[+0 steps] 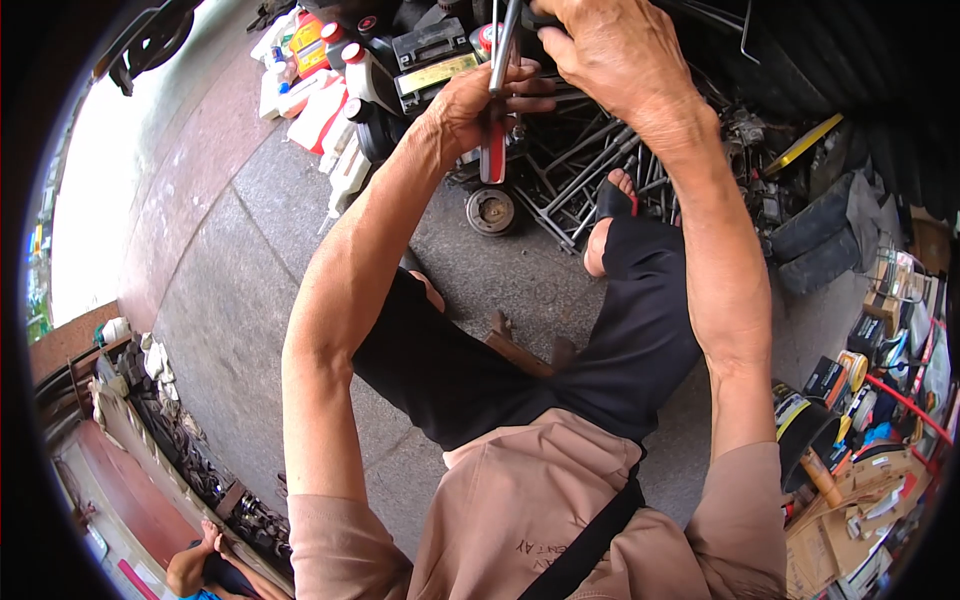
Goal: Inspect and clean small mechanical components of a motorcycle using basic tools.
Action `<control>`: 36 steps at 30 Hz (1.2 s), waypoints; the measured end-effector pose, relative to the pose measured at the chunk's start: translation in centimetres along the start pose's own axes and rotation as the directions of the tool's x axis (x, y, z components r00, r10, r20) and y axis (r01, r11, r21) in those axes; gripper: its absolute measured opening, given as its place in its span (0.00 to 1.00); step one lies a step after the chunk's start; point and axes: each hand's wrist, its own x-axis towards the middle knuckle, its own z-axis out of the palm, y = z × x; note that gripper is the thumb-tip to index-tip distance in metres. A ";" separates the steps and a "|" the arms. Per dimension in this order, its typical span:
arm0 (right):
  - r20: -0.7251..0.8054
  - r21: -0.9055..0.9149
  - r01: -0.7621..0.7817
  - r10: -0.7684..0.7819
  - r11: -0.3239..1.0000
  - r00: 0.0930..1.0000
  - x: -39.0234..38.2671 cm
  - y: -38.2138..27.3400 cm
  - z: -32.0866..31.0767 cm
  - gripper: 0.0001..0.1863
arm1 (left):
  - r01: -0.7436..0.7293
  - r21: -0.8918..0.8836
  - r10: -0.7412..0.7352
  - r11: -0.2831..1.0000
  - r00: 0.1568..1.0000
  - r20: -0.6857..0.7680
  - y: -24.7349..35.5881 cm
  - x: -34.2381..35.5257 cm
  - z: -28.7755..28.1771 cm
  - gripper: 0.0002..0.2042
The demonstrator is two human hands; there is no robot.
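Observation:
At the top middle, my left hand (478, 106) closes around a long silver metal tool (507, 45) that stands nearly upright in the picture. Its lower end, a red-and-grey piece (493, 155), hangs below my palm. The exact kind of tool cannot be made out, and its top runs out of the frame. Just to the right, my right hand (625, 60) is bent down with its fingers curled. Something dark shows at those fingertips, too hidden to name. Below the tool, a round metal part (491, 211) lies on the floor.
Several bottles (368, 75) and a dark case (430, 45) crowd the floor at upper left. A heap of metal rods (575, 165) lies beside my foot. Boxes and cartons (850, 510) fill the right side. At lower left, another person's legs (215, 560) show near a bench (130, 490).

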 end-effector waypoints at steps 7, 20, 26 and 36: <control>-0.134 -0.051 0.230 -0.234 0.972 0.963 0.3 0.1 1.1 0.04 | 0.023 0.038 -0.025 0.999 0.998 0.062 0.4 -0.2 0.2 0.11; -0.247 -0.126 -0.048 0.015 0.991 0.969 0.1 -1.2 -0.4 0.12 | 0.038 0.126 -0.034 0.991 0.999 -0.037 -0.5 -0.1 1.6 0.10; -0.225 -0.223 -0.014 -0.037 0.975 0.974 -0.3 -0.7 0.6 0.06 | 0.026 0.075 -0.021 0.997 0.997 -0.071 0.0 -0.1 1.6 0.13; -0.147 -0.178 0.117 -0.144 0.977 0.979 -1.1 -0.1 0.8 0.06 | 0.012 0.053 -0.010 0.999 0.999 -0.044 -0.1 0.1 0.9 0.11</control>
